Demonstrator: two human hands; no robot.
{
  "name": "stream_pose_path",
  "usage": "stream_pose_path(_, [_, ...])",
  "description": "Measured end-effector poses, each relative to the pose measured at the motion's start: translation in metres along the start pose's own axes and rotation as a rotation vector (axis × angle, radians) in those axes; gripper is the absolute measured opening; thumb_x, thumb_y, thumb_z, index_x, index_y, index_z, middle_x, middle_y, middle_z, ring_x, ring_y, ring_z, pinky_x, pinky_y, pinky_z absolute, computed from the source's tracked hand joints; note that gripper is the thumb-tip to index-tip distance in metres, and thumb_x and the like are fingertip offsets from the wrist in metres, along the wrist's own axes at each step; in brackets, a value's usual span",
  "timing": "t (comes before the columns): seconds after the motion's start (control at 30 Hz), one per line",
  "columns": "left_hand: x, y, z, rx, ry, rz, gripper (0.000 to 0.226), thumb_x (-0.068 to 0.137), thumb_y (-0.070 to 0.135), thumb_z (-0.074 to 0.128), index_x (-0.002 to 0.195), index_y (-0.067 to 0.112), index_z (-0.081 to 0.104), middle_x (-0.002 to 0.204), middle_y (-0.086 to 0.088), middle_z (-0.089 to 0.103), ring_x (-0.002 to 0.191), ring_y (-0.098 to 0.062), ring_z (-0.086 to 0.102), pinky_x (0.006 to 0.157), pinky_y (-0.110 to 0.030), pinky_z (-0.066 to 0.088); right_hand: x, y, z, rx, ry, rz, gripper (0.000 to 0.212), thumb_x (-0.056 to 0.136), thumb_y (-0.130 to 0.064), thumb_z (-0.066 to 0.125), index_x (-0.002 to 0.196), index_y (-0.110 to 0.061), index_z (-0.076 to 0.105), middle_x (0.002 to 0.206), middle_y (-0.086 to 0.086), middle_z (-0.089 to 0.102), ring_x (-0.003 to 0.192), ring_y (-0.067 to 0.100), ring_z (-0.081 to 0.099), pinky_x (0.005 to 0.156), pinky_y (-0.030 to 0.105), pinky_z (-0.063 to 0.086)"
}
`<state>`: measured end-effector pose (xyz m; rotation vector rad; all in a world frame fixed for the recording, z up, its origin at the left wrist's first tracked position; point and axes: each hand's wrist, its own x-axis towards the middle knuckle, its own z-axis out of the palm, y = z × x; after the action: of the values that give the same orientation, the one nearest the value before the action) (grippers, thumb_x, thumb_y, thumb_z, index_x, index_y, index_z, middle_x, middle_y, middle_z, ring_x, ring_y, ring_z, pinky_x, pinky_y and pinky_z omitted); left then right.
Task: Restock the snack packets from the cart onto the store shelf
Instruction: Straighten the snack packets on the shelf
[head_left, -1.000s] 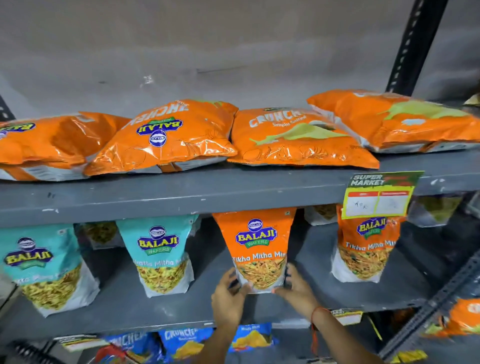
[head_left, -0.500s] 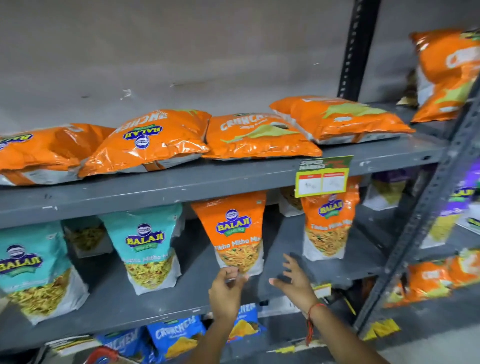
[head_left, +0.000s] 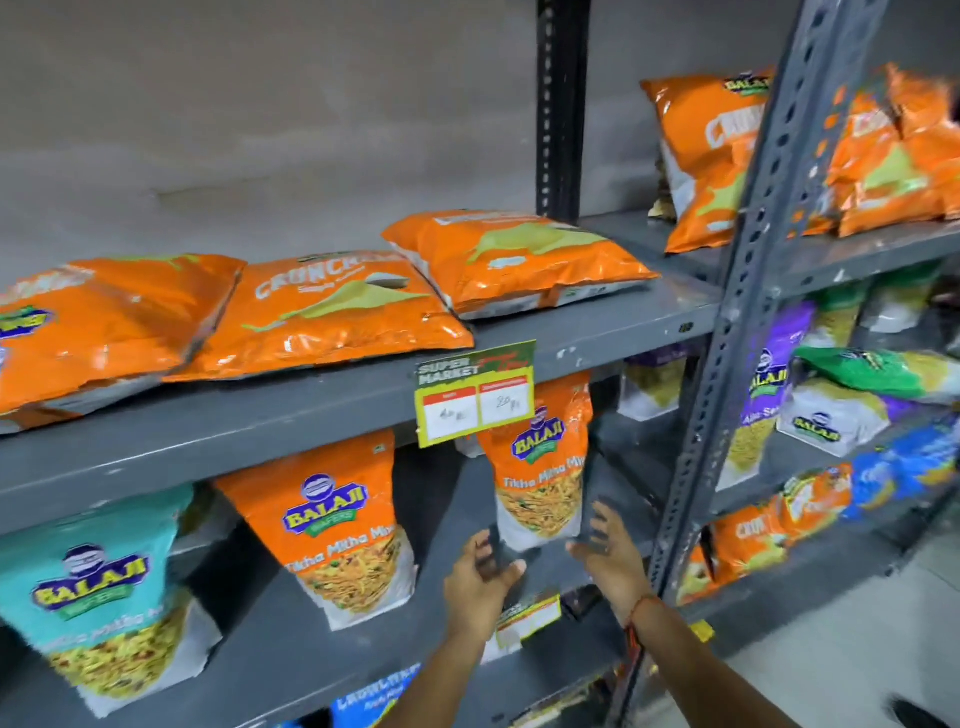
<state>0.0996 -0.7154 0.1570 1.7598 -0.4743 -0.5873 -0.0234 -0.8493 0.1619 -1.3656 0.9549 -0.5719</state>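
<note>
My fingers (head_left: 496, 545) are blurred near the orange packet (head_left: 540, 467), so I cannot tell if they touch it. The price tag (head_left: 475, 397) hides its top. The teal packet (head_left: 98, 587) is cut at the left edge.

A shop aisle: grey metal shelving (head_left: 311, 415) stocked with branded snack packets (head_left: 332, 525), a supermarket price tag (head_left: 475, 397) clipped to its edge.

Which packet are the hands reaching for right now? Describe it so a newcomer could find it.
Start at the yellow-green price tag hanging from the upper shelf edge. Right below it, on the middle shelf, stands an orange Balaji Tikha Mitha Mix pouch, between the left hand and right hand. The matching orange pouch stands further left, away from both hands.
</note>
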Motion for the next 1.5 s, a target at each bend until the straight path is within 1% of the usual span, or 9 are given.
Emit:
stream_pose_path(0.07, [0.015, -0.001, 0.018, -0.004, -0.031, -0.028, 0.071, 0.072, 0.014, 0.080, 0.134, 0.013, 0.045, 0.115, 0.000, 0.053, 0.101, -0.016, 0.057, 0.094, -0.032, 0.047, 0.026, 0.009, -0.010, -0.047, -0.074, 0.039, 0.083, 0.083, 0.001, 0.066, 0.149, -0.013, 0.018, 0.137, 0.011, 0.038, 0.124, 0.030, 0.043, 0.106, 0.033, 0.037])
stream_pose_path(0.1, [0.019, -0.001, 0.023, -0.008, -0.037, -0.038, 0.073, 0.073, 0.014, 0.079, 0.136, 0.014, 0.042, 0.117, 0.001, 0.052, 0.103, -0.017, 0.056, 0.097, -0.035, 0.047, 0.035, 0.012, -0.012, -0.075, -0.104, 0.052, 0.086, 0.082, -0.001, 0.068, 0.149, -0.015, 0.016, 0.134, 0.008, 0.038, 0.119, 0.025, 0.043, 0.081, 0.061, 0.018])
stream_pose_path(0.13, [0.022, -0.001, 0.026, -0.014, -0.032, -0.042, 0.071, 0.074, 0.015, 0.079, 0.135, 0.013, 0.043, 0.119, 0.000, 0.054, 0.104, -0.018, 0.056, 0.099, -0.039, 0.048, 0.041, 0.014, -0.013, -0.100, -0.120, 0.051, 0.087, 0.081, -0.004, 0.070, 0.149, -0.018, 0.017, 0.134, 0.005, 0.040, 0.117, 0.020, 0.042, 0.091, 0.047, 0.044])
stream_pose_path(0.27, [0.035, -0.001, 0.041, 0.002, 0.030, -0.034, 0.054, 0.079, 0.019, 0.074, 0.127, 0.013, 0.051, 0.118, -0.006, 0.064, 0.097, -0.017, 0.063, 0.092, -0.040, 0.053, 0.070, 0.017, -0.017, -0.165, -0.204, 0.033, 0.083, 0.080, -0.016, 0.073, 0.146, -0.029, 0.023, 0.135, -0.006, 0.045, 0.124, 0.017, 0.044, 0.106, 0.043, 0.038])
stream_pose_path(0.53, [0.039, -0.004, 0.045, 0.020, 0.077, -0.005, 0.041, 0.080, 0.023, 0.073, 0.118, 0.023, 0.056, 0.110, 0.005, 0.066, 0.088, 0.001, 0.062, 0.076, -0.013, 0.050, 0.078, 0.015, -0.019, -0.193, -0.249, -0.071, 0.053, 0.075, -0.009, 0.075, 0.107, -0.044, 0.052, 0.105, -0.027, 0.062, 0.096, -0.015, 0.059, 0.063, -0.003, 0.043])
stream_pose_path(0.6, [0.032, -0.005, 0.043, 0.006, 0.077, -0.003, 0.046, 0.079, 0.025, 0.073, 0.122, 0.023, 0.055, 0.110, 0.008, 0.063, 0.088, 0.003, 0.061, 0.072, -0.006, 0.048, 0.073, 0.014, -0.019, -0.163, -0.228, -0.074, 0.067, 0.075, -0.006, 0.075, 0.122, -0.040, 0.042, 0.109, -0.022, 0.059, 0.097, -0.008, 0.059, 0.067, 0.003, 0.047])
stream_pose_path(0.77, [-0.003, -0.009, 0.018, -0.093, 0.135, -0.042, 0.054, 0.081, 0.019, 0.072, 0.130, 0.015, 0.050, 0.119, -0.002, 0.055, 0.106, -0.017, 0.057, 0.092, -0.031, 0.048, 0.039, 0.018, -0.006, -0.091, 0.008, -0.046, 0.089, 0.077, -0.007, 0.075, 0.147, -0.013, 0.021, 0.137, 0.010, 0.044, 0.118, 0.025, 0.051, 0.094, 0.038, 0.044])
stream_pose_path(1.0, [-0.088, -0.005, -0.105, -0.142, 0.373, 0.110, 0.040, 0.081, 0.012, 0.072, 0.116, 0.024, 0.057, 0.109, -0.003, 0.066, 0.098, -0.020, 0.065, 0.094, -0.041, 0.052, -0.049, 0.006, 0.072, -0.069, 0.176, -0.134, 0.072, 0.080, -0.012, 0.071, 0.141, -0.005, 0.034, 0.129, 0.017, 0.051, 0.117, 0.030, 0.052, 0.090, 0.028, 0.040])
stream_pose_path(1.5, [-0.239, -0.026, -0.461, -0.016, 0.927, 0.079, 0.050, 0.078, 0.016, 0.074, 0.124, 0.013, 0.055, 0.120, -0.012, 0.064, 0.096, -0.020, 0.062, 0.094, -0.040, 0.050, -0.273, -0.020, 0.370, -0.171, -0.594, -0.369, 0.056, 0.079, -0.015, 0.072, 0.129, -0.016, 0.048, 0.124, 0.007, 0.054, 0.117, 0.023, 0.052, 0.104, 0.042, 0.043])
